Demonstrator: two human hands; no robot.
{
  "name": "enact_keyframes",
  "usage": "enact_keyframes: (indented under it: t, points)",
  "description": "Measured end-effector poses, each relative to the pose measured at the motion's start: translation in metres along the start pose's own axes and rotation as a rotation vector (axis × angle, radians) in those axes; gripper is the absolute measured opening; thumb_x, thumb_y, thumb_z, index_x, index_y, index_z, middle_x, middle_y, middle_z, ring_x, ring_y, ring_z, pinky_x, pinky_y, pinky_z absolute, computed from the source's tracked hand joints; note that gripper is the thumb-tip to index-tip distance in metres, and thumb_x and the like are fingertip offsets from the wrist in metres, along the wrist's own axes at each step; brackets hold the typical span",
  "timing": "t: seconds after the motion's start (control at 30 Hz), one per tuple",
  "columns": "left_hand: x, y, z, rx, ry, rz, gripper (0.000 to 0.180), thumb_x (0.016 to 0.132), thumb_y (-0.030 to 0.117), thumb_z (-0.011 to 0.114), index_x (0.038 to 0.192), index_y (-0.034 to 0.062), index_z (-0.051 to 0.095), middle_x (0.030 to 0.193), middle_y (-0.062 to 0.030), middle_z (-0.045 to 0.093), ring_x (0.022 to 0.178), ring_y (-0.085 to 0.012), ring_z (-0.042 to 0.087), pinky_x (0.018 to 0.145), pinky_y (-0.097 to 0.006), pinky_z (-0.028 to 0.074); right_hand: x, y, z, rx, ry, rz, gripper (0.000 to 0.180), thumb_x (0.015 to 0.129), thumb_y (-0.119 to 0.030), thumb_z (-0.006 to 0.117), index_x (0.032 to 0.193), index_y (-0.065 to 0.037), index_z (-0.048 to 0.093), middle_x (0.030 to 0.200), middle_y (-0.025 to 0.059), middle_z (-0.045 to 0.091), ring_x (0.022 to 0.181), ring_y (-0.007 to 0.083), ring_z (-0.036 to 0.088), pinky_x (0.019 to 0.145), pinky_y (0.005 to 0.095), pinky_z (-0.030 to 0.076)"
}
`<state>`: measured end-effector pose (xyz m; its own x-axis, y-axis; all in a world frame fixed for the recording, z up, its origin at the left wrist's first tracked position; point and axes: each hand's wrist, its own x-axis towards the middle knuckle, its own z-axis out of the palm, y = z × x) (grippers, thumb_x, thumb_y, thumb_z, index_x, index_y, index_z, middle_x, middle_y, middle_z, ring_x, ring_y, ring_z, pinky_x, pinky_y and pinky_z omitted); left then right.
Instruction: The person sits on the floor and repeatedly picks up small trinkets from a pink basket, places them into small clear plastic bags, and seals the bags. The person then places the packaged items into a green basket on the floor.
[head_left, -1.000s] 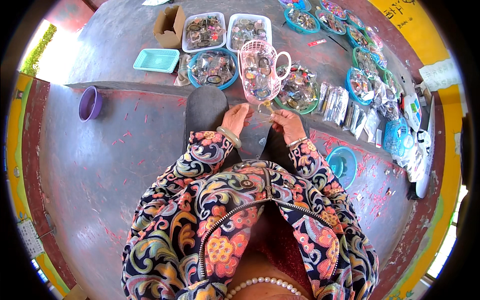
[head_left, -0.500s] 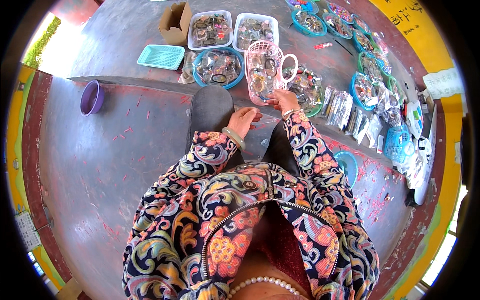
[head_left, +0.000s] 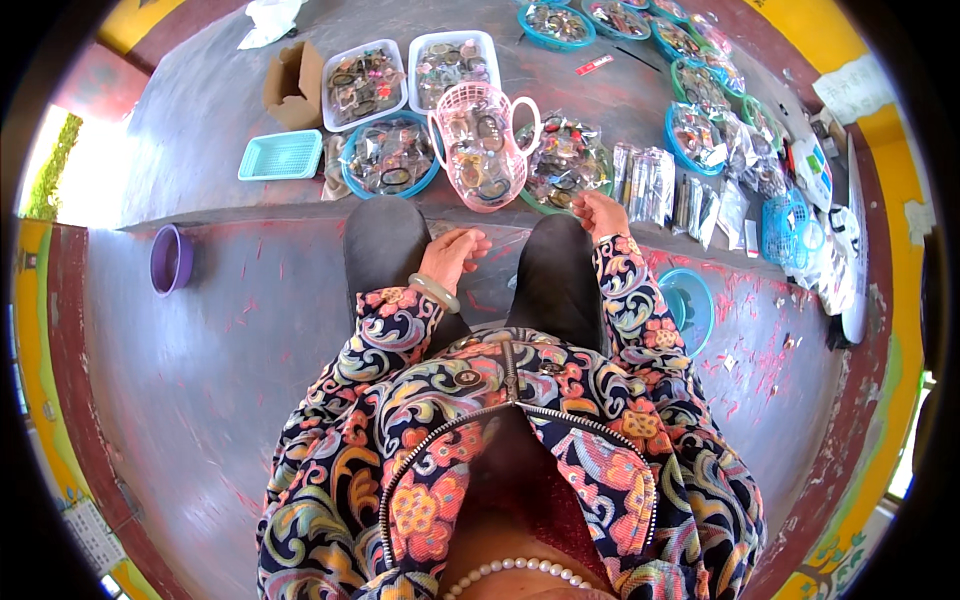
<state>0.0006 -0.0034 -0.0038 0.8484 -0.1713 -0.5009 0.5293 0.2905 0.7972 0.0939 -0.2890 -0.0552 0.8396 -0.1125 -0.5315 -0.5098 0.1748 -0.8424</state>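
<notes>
Resting between the knees, the left hand [head_left: 455, 255] lay loosely curled and held nothing. The right hand [head_left: 600, 212] hovered just beside the pink plastic basket [head_left: 482, 150] of bangles, fingers bent and empty. That basket stood on the grey floor [head_left: 200, 150], beside a round blue tray [head_left: 390, 165].
</notes>
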Motion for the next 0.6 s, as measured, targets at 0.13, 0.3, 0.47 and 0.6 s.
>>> enact_keyframes:
  t: [0.13, 0.3, 0.47, 0.6]
  points:
    - [-0.002, 0.003, 0.003, 0.03, -0.003, -0.017, 0.03, 0.085, 0.028, 0.047, 0.1, 0.0036, 0.053, 0.095, -0.0074, 0.058, 0.085, -0.0126, 0.053, 0.067, -0.023, 0.039, 0.015, 0.002, 0.008, -0.003, -0.069, 0.02, 0.022, 0.081, -0.023, 0.052, 0.096, -0.008, 0.057, 0.086, 0.0009, 0.058, 0.072, 0.0098, 0.054, 0.055, 0.0221, 0.038]
    - [0.004, -0.005, 0.002, 0.092, -0.02, 0.003, 0.032, 0.085, 0.03, 0.046, 0.101, 0.0032, 0.053, 0.094, -0.0073, 0.059, 0.085, -0.0123, 0.053, 0.067, -0.023, 0.039, 0.049, 0.002, 0.041, -0.076, -0.112, -0.016, 0.028, 0.081, -0.027, 0.051, 0.103, -0.011, 0.056, 0.091, -0.0014, 0.057, 0.074, 0.0116, 0.053, 0.06, 0.0246, 0.039]
    - [0.004, -0.005, 0.001, 0.139, -0.015, 0.033, 0.03, 0.085, 0.028, 0.045, 0.1, 0.003, 0.053, 0.094, -0.0067, 0.059, 0.084, -0.0121, 0.054, 0.067, -0.022, 0.039, 0.082, -0.012, 0.073, -0.771, -0.153, -0.208, 0.036, 0.078, -0.017, 0.047, 0.114, -0.017, 0.05, 0.101, 0.0087, 0.056, 0.081, 0.0232, 0.056, 0.07, 0.0349, 0.043]
    - [0.006, -0.003, 0.006, 0.123, -0.008, -0.034, 0.028, 0.084, 0.026, 0.046, 0.099, 0.0029, 0.054, 0.093, -0.0063, 0.059, 0.083, -0.0118, 0.054, 0.066, -0.022, 0.038, 0.099, -0.014, 0.079, -1.415, -0.109, -0.478, 0.045, 0.077, -0.013, 0.041, 0.121, -0.024, 0.042, 0.109, 0.0167, 0.052, 0.098, 0.0312, 0.052, 0.078, 0.0411, 0.043]
